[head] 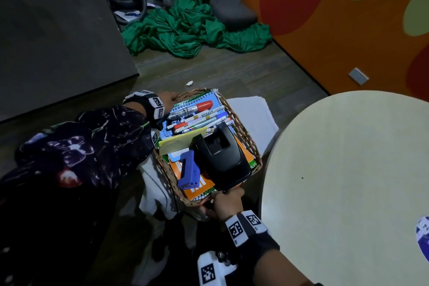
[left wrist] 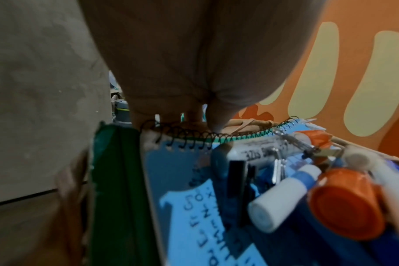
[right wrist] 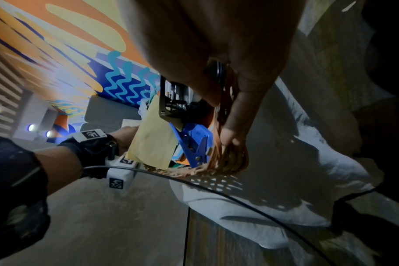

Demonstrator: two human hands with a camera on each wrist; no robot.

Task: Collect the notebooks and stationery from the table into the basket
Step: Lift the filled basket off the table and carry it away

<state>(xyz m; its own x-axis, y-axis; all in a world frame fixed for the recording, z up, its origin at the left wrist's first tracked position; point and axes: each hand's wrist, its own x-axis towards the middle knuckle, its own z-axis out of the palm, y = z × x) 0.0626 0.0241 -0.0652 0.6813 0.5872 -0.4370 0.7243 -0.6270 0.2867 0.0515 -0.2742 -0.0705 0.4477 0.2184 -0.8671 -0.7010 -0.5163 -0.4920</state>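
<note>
A wicker basket (head: pixel 245 132) hangs off the table, held at both ends. My left hand (head: pixel 168 97) grips its far rim (left wrist: pixel 246 124). My right hand (head: pixel 226 202) grips its near rim (right wrist: pixel 226 158), fingers curled round the weave. Inside lie a blue spiral notebook (head: pixel 210 97), several markers (head: pixel 199 114), yellow sticky notes (head: pixel 181 143), a black hole punch (head: pixel 222 155), a blue stapler (head: pixel 189 170) and an orange notebook (head: pixel 197 189). In the left wrist view the blue notebook (left wrist: pixel 180 180) and an orange marker cap (left wrist: pixel 346 203) sit close up.
The round cream table (head: pixel 348 181) lies at the right, bare but for a blue sticker (head: pixel 423 237) at its edge. White cloth (head: pixel 250 114) lies under the basket. A green cloth (head: pixel 192 32) is heaped on the floor beyond, by an orange wall (head: pixel 336 18).
</note>
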